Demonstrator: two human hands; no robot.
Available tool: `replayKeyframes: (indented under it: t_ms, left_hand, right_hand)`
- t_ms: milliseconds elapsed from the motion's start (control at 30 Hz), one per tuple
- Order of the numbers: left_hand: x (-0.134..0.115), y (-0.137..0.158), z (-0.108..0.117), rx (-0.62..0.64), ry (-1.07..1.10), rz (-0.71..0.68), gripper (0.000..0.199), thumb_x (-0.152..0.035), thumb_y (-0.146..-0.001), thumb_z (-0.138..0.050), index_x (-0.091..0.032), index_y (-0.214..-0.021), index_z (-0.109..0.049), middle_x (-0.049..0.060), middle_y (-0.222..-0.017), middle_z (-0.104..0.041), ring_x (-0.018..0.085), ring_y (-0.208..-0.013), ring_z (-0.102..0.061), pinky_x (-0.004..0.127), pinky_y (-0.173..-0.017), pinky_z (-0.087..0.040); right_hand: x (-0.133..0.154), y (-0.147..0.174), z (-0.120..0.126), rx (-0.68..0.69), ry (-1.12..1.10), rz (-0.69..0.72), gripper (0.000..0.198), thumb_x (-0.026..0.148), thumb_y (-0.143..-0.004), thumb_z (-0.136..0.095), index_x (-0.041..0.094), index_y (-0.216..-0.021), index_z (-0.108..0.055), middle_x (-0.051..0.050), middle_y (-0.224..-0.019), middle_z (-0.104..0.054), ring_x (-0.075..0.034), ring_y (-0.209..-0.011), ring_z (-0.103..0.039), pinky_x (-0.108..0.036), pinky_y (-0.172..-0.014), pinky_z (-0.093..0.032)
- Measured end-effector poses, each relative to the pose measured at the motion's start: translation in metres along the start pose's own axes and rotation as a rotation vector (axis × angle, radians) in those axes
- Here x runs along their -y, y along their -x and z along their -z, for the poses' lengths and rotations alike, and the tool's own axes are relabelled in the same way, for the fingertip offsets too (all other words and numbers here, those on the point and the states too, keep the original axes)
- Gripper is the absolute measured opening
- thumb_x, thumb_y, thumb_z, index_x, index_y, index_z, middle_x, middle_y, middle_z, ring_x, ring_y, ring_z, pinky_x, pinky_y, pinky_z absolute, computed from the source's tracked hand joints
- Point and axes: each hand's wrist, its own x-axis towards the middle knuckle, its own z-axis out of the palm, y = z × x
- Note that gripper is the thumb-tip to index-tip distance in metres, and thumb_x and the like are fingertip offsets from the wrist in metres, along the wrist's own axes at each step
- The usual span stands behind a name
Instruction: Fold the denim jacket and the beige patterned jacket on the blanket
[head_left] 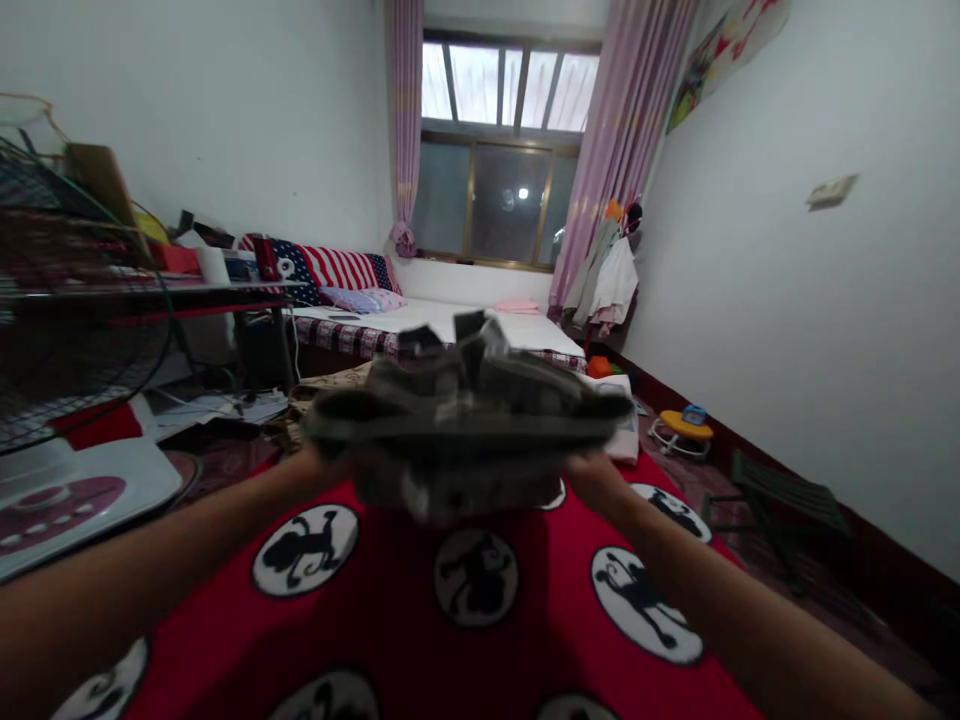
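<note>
A folded dark green-grey garment [465,415] with a collar-like top is held up in front of me, blurred by motion. My left hand [334,468] supports its left side from below, and at the opposite side my right hand [589,470] does the same. The fingers of both hands are mostly hidden under the cloth. Beneath the garment spreads a red blanket [390,610] with black monkey figures in white circles. Tan patterned cloth [300,410] and some white folded cloth [624,435] lie at its far edge.
A bed [450,315] stands under the window. To the left are a fan [67,320], a cluttered desk [225,290] and a white-and-pink appliance [90,490]. On the right stand a yellow stool [686,428] and a dark folding stool [787,495] near the wall; clothes [611,275] hang behind.
</note>
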Motion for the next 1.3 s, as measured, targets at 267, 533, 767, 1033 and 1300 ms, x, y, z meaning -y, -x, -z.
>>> replayKeyframes:
  t_ms: [267, 533, 767, 1033, 1300]
  left_hand:
    - [0.007, -0.118, -0.113, 0.040, -0.567, -0.375, 0.069, -0.051, -0.088, -0.056, -0.024, -0.148, -0.034, 0.013, -0.157, -0.029, 0.033, -0.146, -0.020, 0.057, -0.116, -0.017]
    - [0.093, -0.092, -0.187, 0.327, -0.605, -0.323, 0.061, -0.061, -0.096, -0.027, -0.032, -0.150, -0.031, 0.007, -0.159, -0.024, 0.032, -0.147, -0.018, 0.057, -0.116, -0.013]
    - [0.084, -0.076, -0.179, 0.026, -0.535, -0.357, 0.047, -0.046, -0.097, -0.040, -0.023, -0.135, -0.054, 0.009, -0.147, -0.047, 0.026, -0.138, -0.038, 0.045, -0.116, -0.026]
    - [0.085, -0.035, -0.171, -0.420, -0.632, -0.025, 0.050, -0.043, -0.092, -0.049, -0.014, -0.132, -0.056, 0.023, -0.138, -0.047, 0.036, -0.121, -0.048, 0.048, -0.099, -0.040]
    - [0.076, -0.044, -0.112, -0.013, -0.603, -0.034, 0.036, -0.033, -0.091, -0.051, -0.021, -0.123, -0.062, 0.015, -0.103, -0.070, 0.030, -0.096, -0.065, 0.037, -0.081, -0.049]
  right_hand:
    - [-0.078, -0.093, -0.068, -0.129, 0.667, -0.322, 0.056, 0.031, -0.091, -0.048, 0.022, -0.145, -0.037, -0.013, -0.149, -0.041, -0.031, -0.133, -0.040, -0.049, -0.104, -0.037]
    - [-0.129, -0.044, -0.120, -0.037, 0.889, -0.335, 0.045, 0.029, -0.098, -0.028, 0.018, -0.136, -0.050, -0.011, -0.150, -0.042, -0.029, -0.114, -0.055, -0.041, -0.083, -0.049]
    - [-0.120, -0.039, -0.120, -0.264, 0.854, -0.373, 0.039, 0.033, -0.097, -0.038, 0.022, -0.130, -0.056, -0.012, -0.147, -0.043, -0.025, -0.111, -0.056, -0.035, -0.082, -0.047]
    - [-0.113, -0.012, -0.115, -0.304, 0.770, -0.574, 0.051, 0.057, -0.093, -0.041, 0.035, -0.138, -0.050, -0.012, -0.114, -0.061, -0.027, -0.097, -0.058, -0.033, -0.073, -0.042]
    - [-0.105, -0.008, -0.081, -0.095, 0.535, -0.496, 0.040, 0.030, -0.090, -0.053, 0.024, -0.129, -0.057, -0.009, -0.101, -0.067, -0.022, -0.094, -0.061, -0.029, -0.079, -0.041]
